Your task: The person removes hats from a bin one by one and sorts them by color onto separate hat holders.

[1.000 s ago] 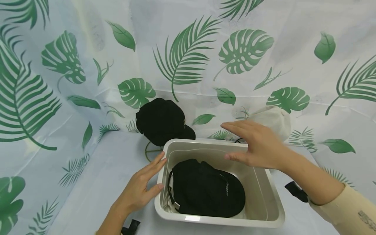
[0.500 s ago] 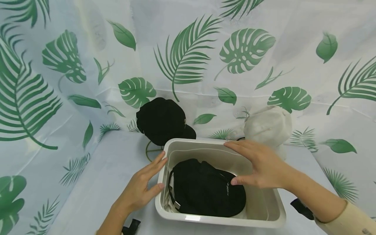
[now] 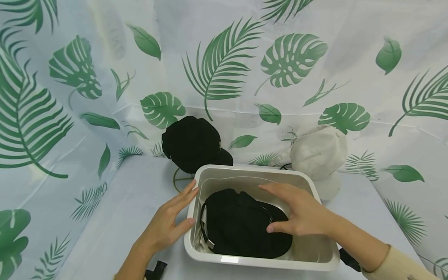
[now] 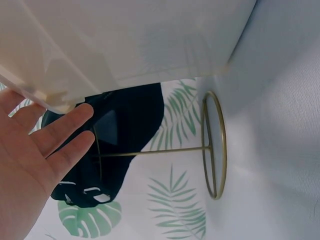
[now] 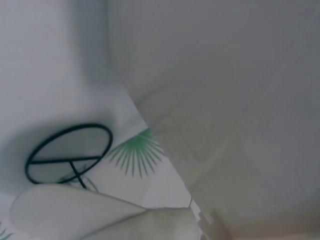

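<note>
A black baseball cap with small lettering lies in a light grey plastic bin, its brim to the right; some pale fabric shows beneath its left side. My left hand rests with extended fingers against the bin's left rim. Over the cap's brim, inside the bin's outline, is my right hand, thumb and fingers spread wide and nothing between them. In the left wrist view, the left hand's fingers reach up to the bin's rim. The right wrist view shows mostly the bin's outer wall.
Behind the bin, a second black cap hangs on a gold wire stand at left. At right, an off-white cap sits on a dark wire stand. A leaf-print backdrop closes off the back and sides.
My right hand has come down from near the off-white cap, toward me, to over the black cap in the bin. The left hand has stayed at the rim.
</note>
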Motion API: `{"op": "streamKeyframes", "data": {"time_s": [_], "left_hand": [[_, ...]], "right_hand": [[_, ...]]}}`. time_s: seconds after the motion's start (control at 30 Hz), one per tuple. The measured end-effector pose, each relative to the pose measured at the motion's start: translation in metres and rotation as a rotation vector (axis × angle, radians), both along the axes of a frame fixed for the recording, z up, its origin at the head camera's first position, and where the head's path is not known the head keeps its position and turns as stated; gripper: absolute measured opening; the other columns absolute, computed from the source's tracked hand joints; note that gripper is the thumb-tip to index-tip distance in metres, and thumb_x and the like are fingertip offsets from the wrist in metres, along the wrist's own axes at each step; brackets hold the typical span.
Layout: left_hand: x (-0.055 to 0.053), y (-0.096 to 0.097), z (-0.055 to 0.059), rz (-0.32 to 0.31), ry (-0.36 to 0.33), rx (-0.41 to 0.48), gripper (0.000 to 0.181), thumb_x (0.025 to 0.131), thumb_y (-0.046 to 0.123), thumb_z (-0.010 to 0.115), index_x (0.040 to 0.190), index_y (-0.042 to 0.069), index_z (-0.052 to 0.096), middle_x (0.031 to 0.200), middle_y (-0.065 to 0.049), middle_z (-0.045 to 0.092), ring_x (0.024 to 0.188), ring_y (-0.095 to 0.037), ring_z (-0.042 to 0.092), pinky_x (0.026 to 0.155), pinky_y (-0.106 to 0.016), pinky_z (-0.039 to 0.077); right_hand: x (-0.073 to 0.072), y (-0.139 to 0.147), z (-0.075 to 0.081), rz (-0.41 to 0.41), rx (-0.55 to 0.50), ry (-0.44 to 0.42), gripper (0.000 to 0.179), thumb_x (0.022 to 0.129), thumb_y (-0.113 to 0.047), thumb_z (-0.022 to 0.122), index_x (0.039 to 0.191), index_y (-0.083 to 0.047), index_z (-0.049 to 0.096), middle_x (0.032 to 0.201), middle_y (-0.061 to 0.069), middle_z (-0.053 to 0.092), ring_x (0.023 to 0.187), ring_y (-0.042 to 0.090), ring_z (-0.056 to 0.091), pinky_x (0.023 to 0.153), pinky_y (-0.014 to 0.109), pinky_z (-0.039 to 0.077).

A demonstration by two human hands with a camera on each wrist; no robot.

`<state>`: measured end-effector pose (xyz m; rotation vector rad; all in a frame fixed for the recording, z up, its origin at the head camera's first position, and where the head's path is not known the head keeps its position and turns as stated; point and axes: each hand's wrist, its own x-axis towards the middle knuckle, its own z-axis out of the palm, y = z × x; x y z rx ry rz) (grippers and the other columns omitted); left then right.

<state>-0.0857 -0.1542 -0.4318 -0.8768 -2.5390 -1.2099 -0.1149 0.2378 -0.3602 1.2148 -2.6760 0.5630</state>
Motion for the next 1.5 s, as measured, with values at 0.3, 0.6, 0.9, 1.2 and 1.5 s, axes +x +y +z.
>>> {"op": "streamKeyframes", "data": {"time_s": [0.3,0.6,0.9,1.2,1.5], "left_hand": [[0.0,0.0,0.001,-0.009,-0.017,-0.005,0.073,0.091,0.017,0.063,0.161,0.014,0.043,0.171,-0.001,0.029,0.153,-0.025,0.037,0.116,-0.056,0.039],[0.0,0.001,0.002,-0.015,-0.011,-0.008,0.073,0.091,0.016,0.063,0.161,0.014,0.043,0.171,-0.001,0.029,0.153,-0.025,0.037,0.117,-0.054,0.039],[0.001,0.0,0.001,-0.017,-0.014,0.004,0.072,0.091,0.016,0.063,0.16,0.01,0.044,0.171,-0.002,0.029,0.153,-0.026,0.037,0.117,-0.052,0.039],[0.001,0.001,0.001,-0.017,-0.021,0.013,0.071,0.092,0.016,0.063,0.16,0.011,0.044,0.171,-0.003,0.028,0.153,-0.026,0.037,0.117,-0.053,0.039],[0.001,0.001,0.0,-0.016,-0.023,0.024,0.072,0.092,0.016,0.063,0.161,0.013,0.044,0.171,-0.003,0.029,0.153,-0.027,0.037,0.12,-0.046,0.037]], "right_hand": [[-0.002,-0.007,-0.012,0.025,-0.03,-0.002,0.087,0.079,-0.056,0.087,0.147,-0.011,0.058,0.141,-0.002,0.064,0.125,0.021,0.064,0.096,0.052,0.055],[0.001,-0.012,-0.017,0.012,-0.016,-0.082,0.084,0.078,-0.055,0.087,0.145,-0.012,0.06,0.141,-0.003,0.064,0.125,0.02,0.064,0.098,0.049,0.056],[0.001,-0.018,-0.022,0.005,-0.02,-0.136,0.082,0.077,-0.056,0.088,0.142,-0.013,0.062,0.137,-0.003,0.067,0.122,0.02,0.066,0.098,0.049,0.056],[0.001,-0.019,-0.026,0.023,-0.036,-0.202,0.072,0.082,-0.05,0.087,0.141,-0.015,0.064,0.135,-0.004,0.066,0.12,0.018,0.065,0.098,0.047,0.057],[-0.003,-0.018,-0.027,0.055,-0.079,-0.213,0.065,0.082,-0.033,0.091,0.138,-0.011,0.066,0.13,-0.003,0.068,0.113,0.016,0.068,0.093,0.04,0.058]]}}
